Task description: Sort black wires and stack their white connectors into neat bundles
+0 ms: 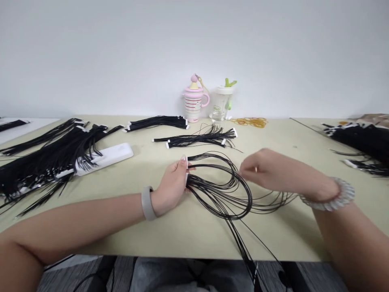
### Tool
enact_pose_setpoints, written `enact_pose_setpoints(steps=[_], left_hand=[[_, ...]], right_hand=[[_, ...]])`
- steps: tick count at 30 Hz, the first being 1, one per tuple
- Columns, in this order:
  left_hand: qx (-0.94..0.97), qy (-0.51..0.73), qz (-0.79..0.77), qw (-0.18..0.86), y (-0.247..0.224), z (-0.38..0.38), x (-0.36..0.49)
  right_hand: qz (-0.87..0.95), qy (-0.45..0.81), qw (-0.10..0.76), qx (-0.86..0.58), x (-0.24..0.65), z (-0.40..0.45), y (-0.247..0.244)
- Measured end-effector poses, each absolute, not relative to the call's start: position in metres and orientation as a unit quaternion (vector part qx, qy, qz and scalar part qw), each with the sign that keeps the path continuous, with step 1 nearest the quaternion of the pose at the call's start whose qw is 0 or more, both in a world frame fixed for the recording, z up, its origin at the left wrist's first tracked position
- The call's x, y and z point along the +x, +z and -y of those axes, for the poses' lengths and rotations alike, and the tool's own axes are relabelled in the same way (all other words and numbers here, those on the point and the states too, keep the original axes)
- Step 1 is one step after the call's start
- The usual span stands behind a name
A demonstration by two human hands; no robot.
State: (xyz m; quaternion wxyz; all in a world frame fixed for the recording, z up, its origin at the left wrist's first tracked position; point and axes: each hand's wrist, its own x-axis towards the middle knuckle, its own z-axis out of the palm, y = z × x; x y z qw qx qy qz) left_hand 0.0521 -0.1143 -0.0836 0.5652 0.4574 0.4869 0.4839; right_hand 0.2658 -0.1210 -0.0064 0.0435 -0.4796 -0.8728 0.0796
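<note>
A black wire harness (249,200) lies in loops in front of me, with some wire ends hanging over the table's front edge. Its white connectors (187,178) sit at the left end of the loops, where my left hand (170,184) is closed around them with the thumb on top. To the right, my right hand (269,170) is closed in a pinch on black wires at the top of the loop. Its fingertips are partly hidden by the hand itself. More strands run out beneath the right wrist.
Tied black wire bundles (158,121) and a looser bundle (197,140) lie behind. Large wire piles sit left (45,158) and right (364,142). A white flat case (117,155) is on the left. A pink-lidded mug (193,103), a clear cup (221,106) and rubber bands (252,121) stand near the wall.
</note>
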Motion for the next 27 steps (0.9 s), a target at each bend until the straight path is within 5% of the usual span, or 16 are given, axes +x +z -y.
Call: enact_pose_setpoints(steps=[3,7,14,27], left_hand=[[0.48,0.466,-0.5,0.55,-0.084,0.116,0.051],[0.541,0.446,-0.509,0.5,-0.083,0.118,0.048],[0.59,0.433,-0.514,0.447,-0.078,0.12,0.049],[0.622,0.4,-0.502,0.449,-0.078,0.122,0.051]], right_hand=[[0.896,0.216,-0.026,-0.386,0.258,0.124,-0.014],[0.906,0.268,0.096,-0.312,0.231,0.131,-0.029],[0.894,0.15,0.213,-0.364,0.205,0.133,-0.052],[0.936,0.048,0.138,-0.321,0.206,0.13,-0.051]])
